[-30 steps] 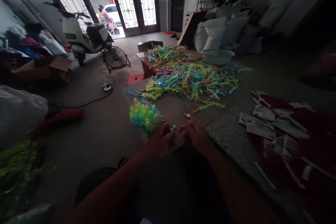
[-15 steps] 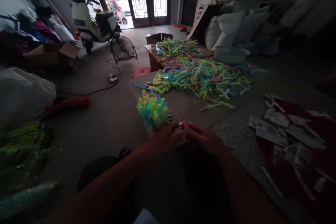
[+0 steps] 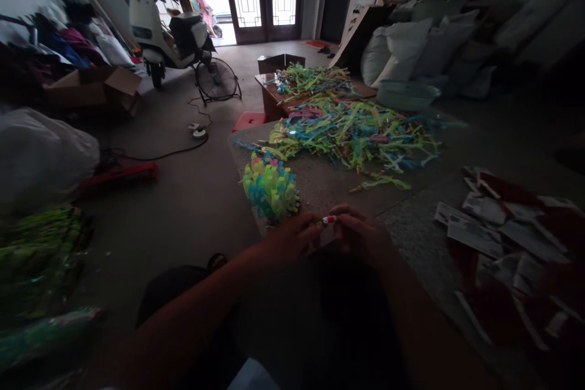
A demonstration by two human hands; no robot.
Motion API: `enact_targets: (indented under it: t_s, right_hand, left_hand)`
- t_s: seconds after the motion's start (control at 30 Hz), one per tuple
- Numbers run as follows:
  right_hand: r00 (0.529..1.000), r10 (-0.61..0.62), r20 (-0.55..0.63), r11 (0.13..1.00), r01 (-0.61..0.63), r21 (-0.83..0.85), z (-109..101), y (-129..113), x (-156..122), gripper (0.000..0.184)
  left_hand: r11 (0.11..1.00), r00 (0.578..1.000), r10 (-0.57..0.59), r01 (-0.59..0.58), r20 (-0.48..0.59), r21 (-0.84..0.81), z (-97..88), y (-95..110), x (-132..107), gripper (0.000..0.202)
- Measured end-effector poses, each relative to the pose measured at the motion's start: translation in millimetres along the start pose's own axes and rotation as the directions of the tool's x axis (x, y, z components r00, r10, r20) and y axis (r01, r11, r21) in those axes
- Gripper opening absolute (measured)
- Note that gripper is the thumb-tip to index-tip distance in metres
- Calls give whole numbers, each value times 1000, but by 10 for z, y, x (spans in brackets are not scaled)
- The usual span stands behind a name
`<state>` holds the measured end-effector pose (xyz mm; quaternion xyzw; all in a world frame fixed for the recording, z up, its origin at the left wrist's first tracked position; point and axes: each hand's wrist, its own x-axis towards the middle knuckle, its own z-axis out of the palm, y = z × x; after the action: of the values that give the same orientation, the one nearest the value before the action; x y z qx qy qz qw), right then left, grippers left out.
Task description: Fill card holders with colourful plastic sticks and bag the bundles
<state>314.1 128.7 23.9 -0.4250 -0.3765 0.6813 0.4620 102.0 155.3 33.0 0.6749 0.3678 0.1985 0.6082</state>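
Between the fingertips of both hands is a small, thin piece with a red and white part (image 3: pixel 329 219); what it is I cannot make out. My left hand (image 3: pixel 296 235) pinches its left end, and my right hand (image 3: pixel 361 233) has its fingers closed at the right end. Just beyond my left hand stands a bundle of yellow-green and blue pieces (image 3: pixel 270 187) with a few pink tips. Farther off, a loose heap of yellow-green, blue and pink strips on thin sticks (image 3: pixel 356 131) lies across the grey tabletop (image 3: pixel 315 186).
Red and white packets (image 3: pixel 475 237) are piled at the right. A pale basin (image 3: pixel 406 95) and white sacks (image 3: pixel 404 52) stand behind the heap. On the left are a scooter (image 3: pixel 169 36), a floor fan (image 3: pixel 217 80), a cardboard box (image 3: pixel 95 91) and a black cord (image 3: pixel 169 156) on the floor.
My right hand has moved slightly right, away from my left, so more of the small red and white piece shows between them. The whole view has shifted a little.
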Motion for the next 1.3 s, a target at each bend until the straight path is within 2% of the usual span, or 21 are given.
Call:
enact_targets:
  t_s: [0.37, 0.53, 0.8, 1.07, 1.3]
  right_hand:
    - [999, -14, 42, 1000, 13, 23, -48, 76, 64, 27]
    - [999, -20, 49, 1000, 20, 13, -55, 92, 69, 24]
    - [999, 4, 51, 1000, -3, -18, -52, 95, 63, 22]
    - [1000, -12, 21, 993, 14, -113, -25, 75, 57, 24]
    - [999, -46, 12, 968, 48, -247, -16, 76, 41, 27]
  left_hand:
    - [995, 999, 3, -8, 47, 104, -18, 15, 4, 36]
    - [995, 998, -11, 5, 65, 99, -7, 10, 2, 38]
    - [989, 996, -16, 3, 87, 150, -7, 115, -36, 32]
    - [986, 994, -16, -1, 104, 164, -10, 83, -22, 27]
    - [983, 992, -19, -4, 123, 183, -22, 25, -10, 43]
